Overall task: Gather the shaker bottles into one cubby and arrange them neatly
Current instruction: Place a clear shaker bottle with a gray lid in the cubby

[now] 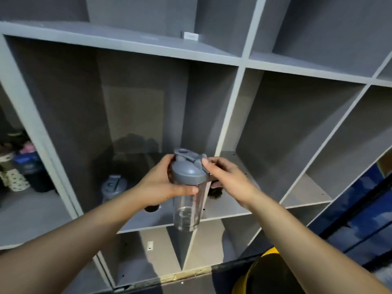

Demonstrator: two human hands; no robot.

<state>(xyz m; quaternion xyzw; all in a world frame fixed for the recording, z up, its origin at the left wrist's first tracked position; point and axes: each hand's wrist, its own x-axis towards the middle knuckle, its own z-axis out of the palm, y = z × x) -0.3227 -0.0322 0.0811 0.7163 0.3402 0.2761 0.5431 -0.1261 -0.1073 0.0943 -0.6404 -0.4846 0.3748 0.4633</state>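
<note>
Our left hand (167,183) grips the clear shaker bottle (187,194) below its grey lid, held before the middle cubby (148,219); our right hand (222,175) pinches the lid's edge; fumbling the lid could tip it onto the second bottle (113,186) inside.

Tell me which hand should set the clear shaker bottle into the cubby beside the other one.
Left, probably. The left hand wraps the clear shaker bottle; the right hand only touches its lid, and the other shaker bottle stands left.
</note>
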